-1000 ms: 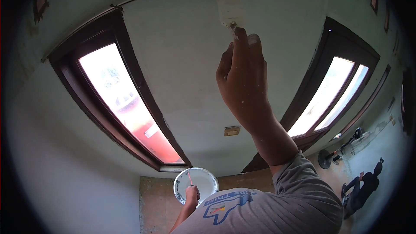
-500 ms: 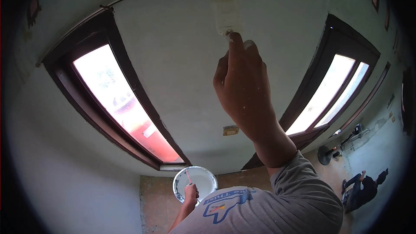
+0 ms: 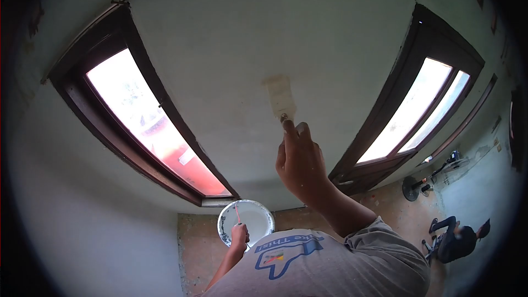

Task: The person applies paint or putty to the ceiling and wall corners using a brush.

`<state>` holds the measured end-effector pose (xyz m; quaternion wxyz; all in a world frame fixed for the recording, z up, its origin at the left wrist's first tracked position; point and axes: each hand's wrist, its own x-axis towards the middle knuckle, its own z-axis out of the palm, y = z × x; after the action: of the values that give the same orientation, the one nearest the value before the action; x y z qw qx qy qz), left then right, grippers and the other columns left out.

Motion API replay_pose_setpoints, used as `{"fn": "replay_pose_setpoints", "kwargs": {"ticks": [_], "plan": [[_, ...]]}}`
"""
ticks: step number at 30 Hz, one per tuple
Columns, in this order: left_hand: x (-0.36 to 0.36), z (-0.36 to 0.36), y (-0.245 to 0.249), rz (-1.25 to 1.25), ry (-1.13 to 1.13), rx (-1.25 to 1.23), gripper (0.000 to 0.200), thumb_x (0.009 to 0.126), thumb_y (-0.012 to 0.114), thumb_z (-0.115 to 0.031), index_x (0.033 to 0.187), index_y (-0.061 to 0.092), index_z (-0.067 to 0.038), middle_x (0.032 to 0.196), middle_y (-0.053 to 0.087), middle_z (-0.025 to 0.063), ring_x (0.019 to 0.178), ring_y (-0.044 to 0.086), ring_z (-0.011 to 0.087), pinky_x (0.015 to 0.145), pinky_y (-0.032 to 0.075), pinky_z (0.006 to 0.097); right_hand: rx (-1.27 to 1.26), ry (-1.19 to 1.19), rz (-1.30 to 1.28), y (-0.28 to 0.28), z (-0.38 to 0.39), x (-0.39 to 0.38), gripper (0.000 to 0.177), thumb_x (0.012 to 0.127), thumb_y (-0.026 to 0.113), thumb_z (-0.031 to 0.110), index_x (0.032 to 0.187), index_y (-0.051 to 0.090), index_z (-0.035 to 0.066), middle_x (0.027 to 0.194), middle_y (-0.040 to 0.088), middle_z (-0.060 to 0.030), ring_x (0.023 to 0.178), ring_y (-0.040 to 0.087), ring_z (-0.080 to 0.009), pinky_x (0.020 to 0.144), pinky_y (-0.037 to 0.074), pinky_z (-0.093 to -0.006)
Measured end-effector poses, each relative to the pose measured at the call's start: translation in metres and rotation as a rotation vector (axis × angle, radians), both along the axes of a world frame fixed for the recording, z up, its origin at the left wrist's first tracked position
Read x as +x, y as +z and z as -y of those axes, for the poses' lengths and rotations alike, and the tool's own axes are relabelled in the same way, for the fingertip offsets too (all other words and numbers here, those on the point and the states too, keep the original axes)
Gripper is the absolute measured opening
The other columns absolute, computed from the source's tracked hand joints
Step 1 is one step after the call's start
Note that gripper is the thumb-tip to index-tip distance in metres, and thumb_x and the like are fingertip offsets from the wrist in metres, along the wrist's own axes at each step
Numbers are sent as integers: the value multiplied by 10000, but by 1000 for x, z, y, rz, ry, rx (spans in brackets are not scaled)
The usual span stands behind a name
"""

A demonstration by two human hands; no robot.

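My right hand (image 3: 301, 157) is raised in front of the pale wall (image 3: 231, 110), its fingers closed around a wide flat paintbrush (image 3: 281, 99). The brush is coated in pale paint, with its broad end pointing up against the wall. White smears mark the fingertips. Low down, my left hand (image 3: 240, 234) is a closed fist on the thin reddish handle (image 3: 238, 213) of a white bucket (image 3: 269, 221). Pale content shows inside the bucket, and its rim is stained with dark and white patches.
A dark-framed window (image 3: 159, 126) stands left of the brush, another dark-framed window (image 3: 407, 110) right. Against the right wall is a black standing fan (image 3: 410, 188). A person (image 3: 457, 242) in dark clothes is low on the brownish floor (image 3: 201, 247) at the far right.
My right hand and the paintbrush have come down the wall, and the view has tilted up or shifted slightly. My left hand stays at the bucket. The person at right has shifted posture.
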<state>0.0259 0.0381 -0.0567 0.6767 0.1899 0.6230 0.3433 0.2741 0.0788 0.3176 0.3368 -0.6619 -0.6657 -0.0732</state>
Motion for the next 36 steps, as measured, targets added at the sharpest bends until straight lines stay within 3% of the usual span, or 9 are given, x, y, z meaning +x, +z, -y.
{"fn": "replay_pose_setpoints", "kwargs": {"ticks": [7, 12, 19, 22, 24, 27, 28, 31, 36], "plan": [[0, 6, 1, -40, -17, 25, 198, 804, 480, -45, 652, 395, -139, 539, 334, -33, 378, 292, 87, 354, 171, 285, 419, 122, -249, -22, 22, 47, 283, 947, 610, 62, 1203, 524, -23, 959, 655, -193, 778, 717, -287, 615, 567, -346], [1, 10, 5, -55, -12, 22, 181, 801, 471, -35, 667, 404, -136, 532, 331, -39, 373, 287, 85, 350, 177, 287, 591, 167, -360, -37, 22, 64, 215, 741, 831, -17, 913, 703, -15, 929, 738, -150, 867, 737, -207, 747, 602, -280], [1, 12, 5, -55, 8, 25, 166, 789, 469, -36, 670, 405, -131, 537, 333, -38, 381, 281, 85, 359, 187, 281, 631, 344, -361, -50, 15, 59, 182, 715, 815, -74, 838, 715, 14, 922, 710, -128, 849, 722, -212, 707, 592, -280], [0, 14, 4, -66, 40, 15, 168, 792, 469, -40, 671, 402, -137, 539, 330, -41, 383, 283, 84, 359, 188, 278, 686, 415, -340, -56, 11, 52, 352, 732, 768, -120, 1031, 691, 49, 920, 662, -117, 799, 678, -190, 657, 569, -282], [-2, 15, 2, -60, 47, 11, 174, 794, 471, -43, 672, 399, -144, 540, 328, -42, 383, 281, 81, 358, 186, 278, 681, 402, -431, -61, 6, 49, 184, 699, 748, -112, 784, 657, 24, 827, 621, -101, 740, 672, -191, 581, 548, -274], [-4, 17, 0, -43, 55, 31, 184, 800, 476, -47, 670, 397, -150, 542, 329, -44, 380, 280, 79, 354, 182, 277, 645, 397, -470, -67, 2, 44, 197, 705, 736, -124, 767, 620, 23, 822, 596, -97, 751, 653, -193, 558, 532, -280], [-5, 18, -2, -42, 59, 45, 184, 807, 472, -46, 673, 396, -147, 543, 329, -42, 377, 280, 79, 352, 177, 277, 656, 398, -466, -63, 1, 45, 197, 705, 736, -124, 767, 620, 23, 822, 596, -97, 751, 653, -193, 558, 532, -280], [-4, 19, -4, -34, 103, 55, 178, 808, 468, -42, 679, 397, -141, 544, 325, -41, 377, 283, 80, 355, 175, 272, 715, 487, -173, -48, 2, 48, 566, 743, 763, -107, 1192, 480, 90, 948, 580, -158, 748, 628, -209, 563, 517, -278], [-5, 18, -2, -26, 100, 21, 194, 795, 466, -42, 688, 361, -165, 562, 313, -44, 384, 264, 69, 356, 158, 270, 785, 388, -102, -32, -6, 37, 323, 722, 770, -133, 858, 523, 25, 916, 571, -145, 716, 647, -210, 540, 518, -274]]}}
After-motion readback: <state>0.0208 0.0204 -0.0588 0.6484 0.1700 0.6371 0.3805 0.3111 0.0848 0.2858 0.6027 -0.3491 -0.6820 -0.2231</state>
